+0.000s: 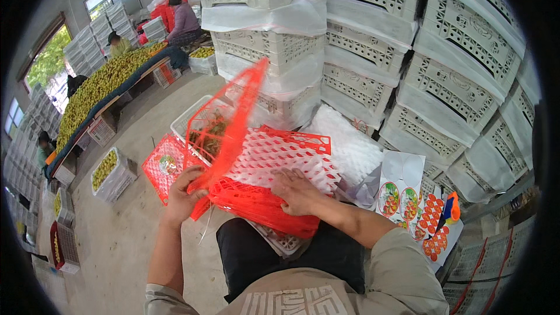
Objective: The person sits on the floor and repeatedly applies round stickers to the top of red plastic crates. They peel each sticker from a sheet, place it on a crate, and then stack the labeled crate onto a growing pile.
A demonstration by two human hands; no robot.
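My left hand (187, 190) grips one edge of a red plastic mesh piece (238, 135), which is raised and blurred in front of me. Palm down, my right hand (295, 190) rests with spread fingers where white foam netting (280, 162) meets a stack of folded red plastic mesh (262, 208). The stack lies over a white crate (284, 245) between my knees. Beyond the raised piece, a white plastic basket (179, 124) holds brownish, leafy material. A red lattice panel (153, 162) with a round sticker is on the floor by my left hand.
Tall stacks of white plastic crates (271, 48) stand ahead and to the right. Sticker sheets (401, 183) and an orange-and-blue tool (453, 210) lie at right. A long table heaped with round yellow-green fruit (100, 81) runs along the left, with several people around it. A fruit-filled crate (111, 181) stands nearby.
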